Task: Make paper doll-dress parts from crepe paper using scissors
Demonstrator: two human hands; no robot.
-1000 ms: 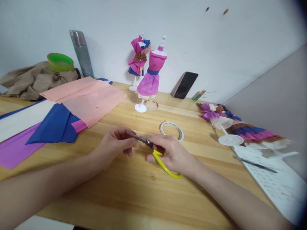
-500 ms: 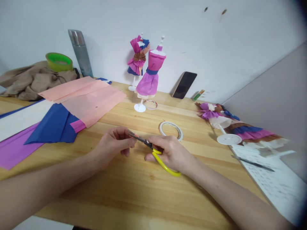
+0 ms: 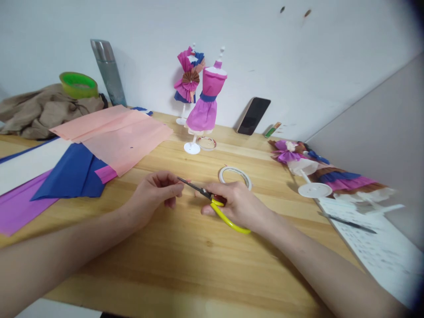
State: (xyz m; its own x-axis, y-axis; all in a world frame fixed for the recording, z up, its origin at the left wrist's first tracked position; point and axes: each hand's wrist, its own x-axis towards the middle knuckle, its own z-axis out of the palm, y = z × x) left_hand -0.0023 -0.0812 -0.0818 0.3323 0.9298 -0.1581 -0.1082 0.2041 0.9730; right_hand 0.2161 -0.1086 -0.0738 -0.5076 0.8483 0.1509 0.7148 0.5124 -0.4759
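The right hand (image 3: 236,203) grasps the scissors (image 3: 205,193), its fingers wrapped about the yellow handles. The dark blades look closed and point toward the left hand (image 3: 155,192), their tip at its fingertips. The left hand's thumb and forefinger come together in a pinch; I cannot tell whether they hold anything. A tiny pink scrap (image 3: 188,181) shows just beyond the blades, too small to make out clearly. Both hands are above the wooden surface (image 3: 185,265).

Just behind the right hand lies a white tape ring (image 3: 221,175), partly covered by it. Farther back stands the front form (image 3: 208,101) in a pink and purple dress with a blue waistband, a clear ring (image 3: 208,149) beside its white base. The rear form (image 3: 189,79), with pleated pink, blue and brown paper, stands behind it, near the wall (image 3: 149,26).

To the left, peach paper (image 3: 122,137) overlaps blue paper (image 3: 71,174), with purple paper (image 3: 26,203) nearby. Beyond are a tan cloth (image 3: 43,110), a green roll (image 3: 79,90) on it, and a bottle (image 3: 109,73).

To the right, a phone (image 3: 254,115) leans on the wall. Dressed forms (image 3: 314,191) lie near a printed sheet (image 3: 374,256) that bears a dark pen (image 3: 351,223).
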